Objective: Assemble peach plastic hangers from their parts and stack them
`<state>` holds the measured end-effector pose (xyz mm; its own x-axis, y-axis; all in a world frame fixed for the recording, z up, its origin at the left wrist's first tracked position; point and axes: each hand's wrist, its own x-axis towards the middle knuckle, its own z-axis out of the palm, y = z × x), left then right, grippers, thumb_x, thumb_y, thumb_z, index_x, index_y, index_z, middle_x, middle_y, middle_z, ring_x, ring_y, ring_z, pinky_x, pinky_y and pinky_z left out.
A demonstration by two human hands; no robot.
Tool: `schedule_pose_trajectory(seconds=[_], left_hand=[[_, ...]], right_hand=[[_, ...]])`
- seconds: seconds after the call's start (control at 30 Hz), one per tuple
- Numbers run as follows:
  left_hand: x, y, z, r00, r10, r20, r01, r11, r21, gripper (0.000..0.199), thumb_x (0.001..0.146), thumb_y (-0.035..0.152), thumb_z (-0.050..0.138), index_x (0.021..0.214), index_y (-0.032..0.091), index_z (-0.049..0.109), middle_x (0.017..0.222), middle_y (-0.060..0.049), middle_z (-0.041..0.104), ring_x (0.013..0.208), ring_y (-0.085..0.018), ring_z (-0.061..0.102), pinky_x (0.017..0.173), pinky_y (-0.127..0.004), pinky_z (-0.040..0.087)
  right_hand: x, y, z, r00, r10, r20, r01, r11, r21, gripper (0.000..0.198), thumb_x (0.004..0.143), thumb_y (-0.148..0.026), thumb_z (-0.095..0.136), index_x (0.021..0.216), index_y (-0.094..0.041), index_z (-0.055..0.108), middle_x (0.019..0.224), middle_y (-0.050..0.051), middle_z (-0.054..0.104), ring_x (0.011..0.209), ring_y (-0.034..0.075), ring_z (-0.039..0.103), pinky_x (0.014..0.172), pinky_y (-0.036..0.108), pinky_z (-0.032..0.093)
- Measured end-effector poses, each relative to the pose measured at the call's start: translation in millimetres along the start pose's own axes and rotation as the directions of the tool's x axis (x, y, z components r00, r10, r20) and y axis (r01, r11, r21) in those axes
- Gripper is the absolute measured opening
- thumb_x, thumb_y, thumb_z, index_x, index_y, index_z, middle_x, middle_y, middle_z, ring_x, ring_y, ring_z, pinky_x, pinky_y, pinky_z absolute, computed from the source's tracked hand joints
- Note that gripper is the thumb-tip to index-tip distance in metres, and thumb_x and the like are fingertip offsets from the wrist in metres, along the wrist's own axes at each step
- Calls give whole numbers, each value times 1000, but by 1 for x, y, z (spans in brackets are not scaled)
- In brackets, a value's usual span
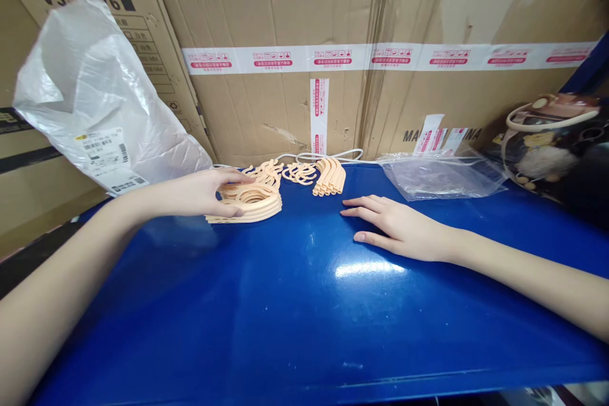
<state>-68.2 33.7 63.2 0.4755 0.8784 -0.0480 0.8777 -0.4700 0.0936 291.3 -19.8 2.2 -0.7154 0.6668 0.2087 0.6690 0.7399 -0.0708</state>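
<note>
At the back of the blue table, my left hand (221, 191) grips the left end of a stack of cream, curved plastic hanger parts (261, 204), its thumb in front and its fingers over the top. Its fingertips are partly hidden among the pieces. Just behind and to the right lie loose cream hooks (299, 172) and a bundle of cream curved tubes (329, 176). My right hand (383, 222) rests open and palm down, low over or on the tabletop, right of the tubes. It holds nothing, and its fingers point left.
Large cardboard boxes (276, 6) wall off the back of the blue table (295, 304). A white plastic mailer bag (104, 101) leans at the left. Further right lie a clear plastic bag (442, 177) and a transparent bag with a tan handle (547, 146). A white cord (352, 155) runs behind the parts.
</note>
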Motion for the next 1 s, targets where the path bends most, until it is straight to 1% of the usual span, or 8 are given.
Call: schedule_pose_trajectory(seconds=[0.17,0.33,0.5,0.7,1.0], left_hand=[[0,3,0,1000,11,5,-11,1000,6,72,74,45,58,137,13,48,144,-10,47,128,-29,47,108,-35,36],[1,0,1,1000,10,5,-10,1000,12,73,75,50,57,138,15,47,145,-9,46,130,-28,45,109,-35,34],[0,3,-1,1000,11,20,-11,1000,14,76,74,53,57,138,13,47,144,-10,46,128,-29,47,108,-33,36],[-1,4,-2,1000,1,19,-1,1000,20,73,74,53,58,137,19,48,143,-8,48,126,-30,48,107,-35,37],[0,5,-2,1000,-9,22,8,1000,25,73,74,55,57,137,19,48,144,-8,46,127,-30,47,107,-36,36]], right_hand=[[0,0,0,1000,-7,-2,7,1000,-18,52,96,-51,38,133,-18,52,139,12,50,125,27,48,105,46,39],[0,1,1,1000,-10,4,10,1000,-28,53,96,-52,37,134,-17,51,139,12,49,125,26,48,105,46,39],[0,1,1,1000,-15,-5,15,1000,-25,52,96,-52,37,133,-18,51,139,12,50,124,27,48,105,46,39],[0,1,1,1000,-11,-3,11,1000,-24,52,96,-52,37,134,-19,51,139,12,49,124,27,48,105,47,39],[0,1,1,1000,-3,3,3,1000,-12,53,96,-52,36,134,-19,51,140,11,49,125,26,47,105,46,38]])
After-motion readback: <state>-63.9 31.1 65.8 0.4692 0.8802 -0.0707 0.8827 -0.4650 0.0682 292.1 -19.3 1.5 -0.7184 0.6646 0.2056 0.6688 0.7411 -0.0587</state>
